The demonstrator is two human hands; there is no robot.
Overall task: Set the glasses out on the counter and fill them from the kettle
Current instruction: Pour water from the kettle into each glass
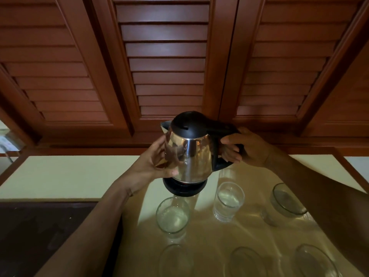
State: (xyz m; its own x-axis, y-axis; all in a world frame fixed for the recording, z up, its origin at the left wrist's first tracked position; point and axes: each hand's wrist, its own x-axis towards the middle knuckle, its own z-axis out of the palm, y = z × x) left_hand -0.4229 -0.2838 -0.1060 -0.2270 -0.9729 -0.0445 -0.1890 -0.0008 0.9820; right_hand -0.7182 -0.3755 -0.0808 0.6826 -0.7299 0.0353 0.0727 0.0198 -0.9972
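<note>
A steel kettle with a black lid, handle and base is held upright above the cream counter. My right hand is wrapped around its black handle. My left hand cups its shiny left side near the bottom. Its spout points up and left. Below it stand several clear glasses: one under the kettle's base, one holding water to its right, one further right partly behind my right forearm. Three more glasses line the bottom edge.
Dark wooden louvred cabinet doors hang close above and behind the kettle. A dark stone surface lies left of the counter, under my left forearm. A bright opening shows at the far left edge.
</note>
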